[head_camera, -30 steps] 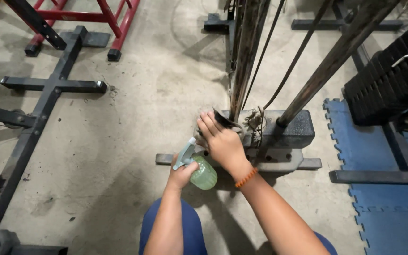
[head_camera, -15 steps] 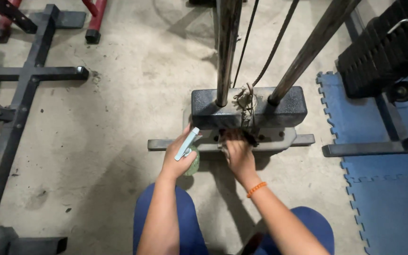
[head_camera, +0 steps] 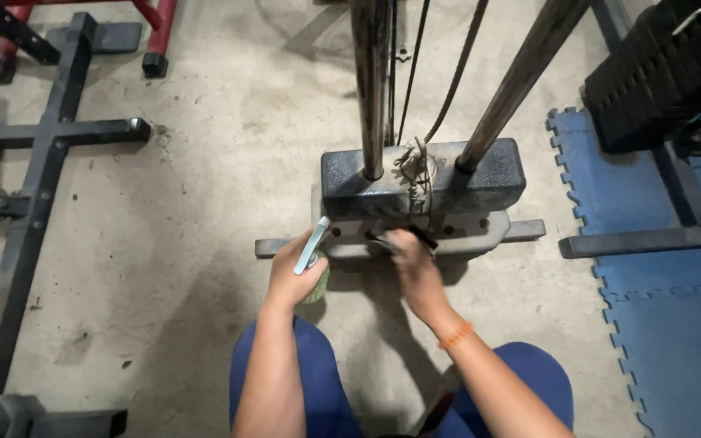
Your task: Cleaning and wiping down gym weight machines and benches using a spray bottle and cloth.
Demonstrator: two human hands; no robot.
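Note:
My left hand (head_camera: pixel 292 274) grips a green spray bottle (head_camera: pixel 316 280) with a pale blue trigger head (head_camera: pixel 311 245), held low beside the base of a weight machine. My right hand (head_camera: pixel 412 261) presses a dark cloth (head_camera: pixel 383 240) against the grey base plate (head_camera: pixel 480 234) under the black weight block (head_camera: pixel 488 182). Two steel guide rods (head_camera: pixel 369 89) rise from the block, with a cable and a knotted cord (head_camera: pixel 415 166) between them. An orange bead bracelet (head_camera: pixel 455 335) is on my right wrist.
Black steel frame legs (head_camera: pixel 38 162) lie on the concrete floor at left, with red frame feet (head_camera: pixel 156 40) at the top left. Blue foam floor tiles (head_camera: pixel 675 324) and a black weight stack (head_camera: pixel 659 81) are at right. My knees in blue trousers (head_camera: pixel 318 389) are below.
My right hand came down from the top of the weight block to the base plate below it, with the cloth. My left hand with the bottle shifted slightly; the view moved closer.

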